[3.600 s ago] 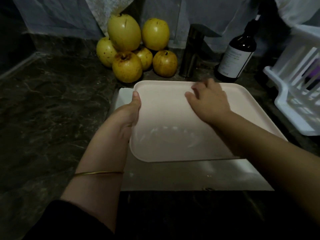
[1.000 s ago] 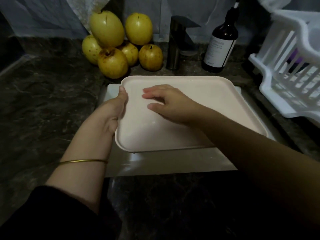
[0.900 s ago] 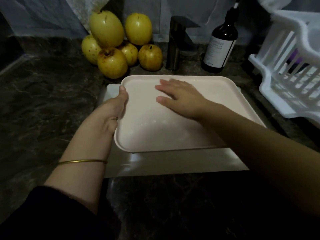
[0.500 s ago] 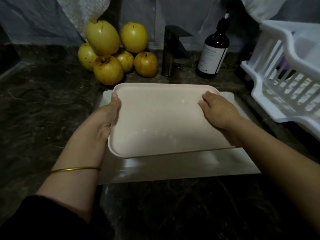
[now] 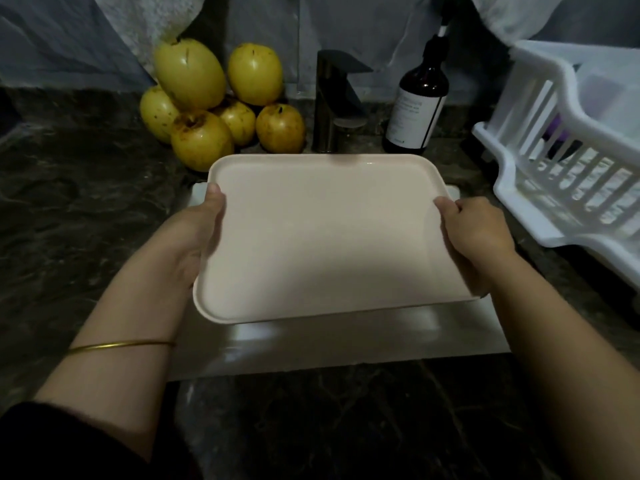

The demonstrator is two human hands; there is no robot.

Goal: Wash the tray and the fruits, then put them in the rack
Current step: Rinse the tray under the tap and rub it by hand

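The left hand [image 5: 198, 239] grips the left edge of the tray [image 5: 329, 244], thumb on top of the rim and fingers hidden beneath. The right hand [image 5: 475, 231] holds the right edge the same way, its curled fingers closed over the rim. A thin gold bangle [image 5: 121, 345] circles the left wrist, and a dark sleeve covers the forearm below it.

The tray is pale pink, rectangular with rounded corners, and sits held between both hands above the steel sink [image 5: 346, 344], roughly level and facing up. Nothing lies on it.

Behind the tray's far edge stands a dark tap [image 5: 329, 98], with a brown bottle [image 5: 419, 102] bearing a white label just to its right. Six yellow fruits [image 5: 221, 98] are piled to the left of the tap on the dark marble counter [image 5: 69, 220], against the wall. A white plastic rack [image 5: 554, 161] stands on the counter to the right of the sink, apart from the tray; something purple shows through its slats.
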